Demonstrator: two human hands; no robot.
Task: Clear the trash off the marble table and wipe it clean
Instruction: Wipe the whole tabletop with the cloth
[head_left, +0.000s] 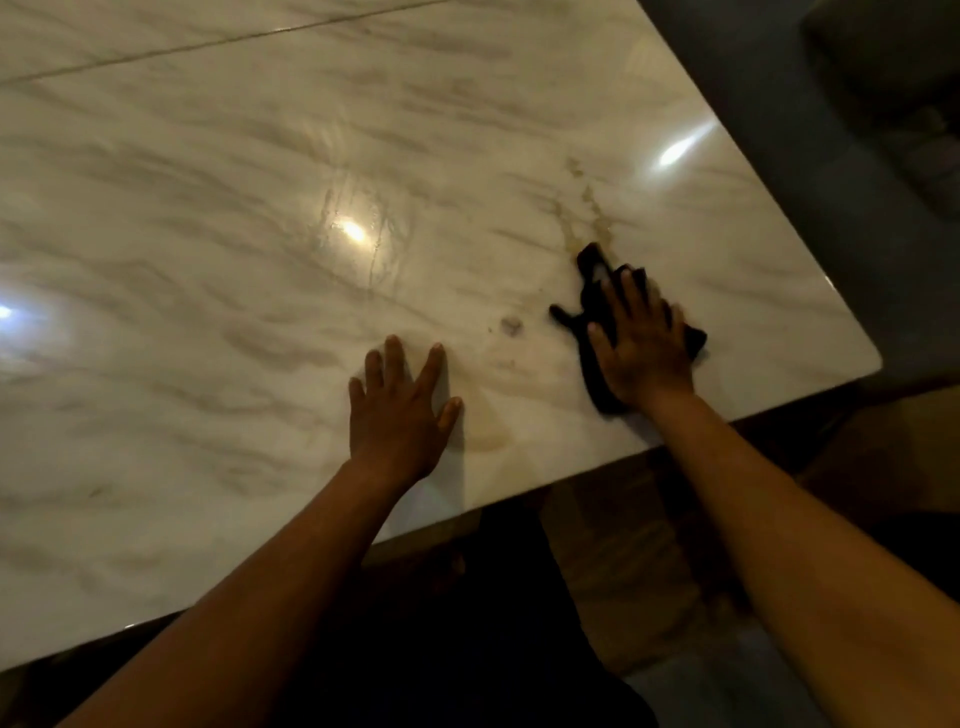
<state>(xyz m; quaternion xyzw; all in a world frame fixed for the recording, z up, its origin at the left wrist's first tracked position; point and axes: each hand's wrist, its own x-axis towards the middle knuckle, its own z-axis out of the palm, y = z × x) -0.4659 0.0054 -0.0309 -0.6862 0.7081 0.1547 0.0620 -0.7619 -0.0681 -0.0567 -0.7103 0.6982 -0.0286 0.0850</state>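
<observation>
Right hand presses black cloth.

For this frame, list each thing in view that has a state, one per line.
Left hand: flat on the table, fingers spread, holding nothing.
Right hand: pressing flat on the cloth.
Cloth: dark, crumpled, lying on the table under the right hand.
Table: glossy, with a yellowish stain beyond the cloth and a small spot between the hands.

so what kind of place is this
Probably a home dining area: a big glossy marble table, a dark chair at its far corner, and a cloth wiping yellowish stains.
</observation>
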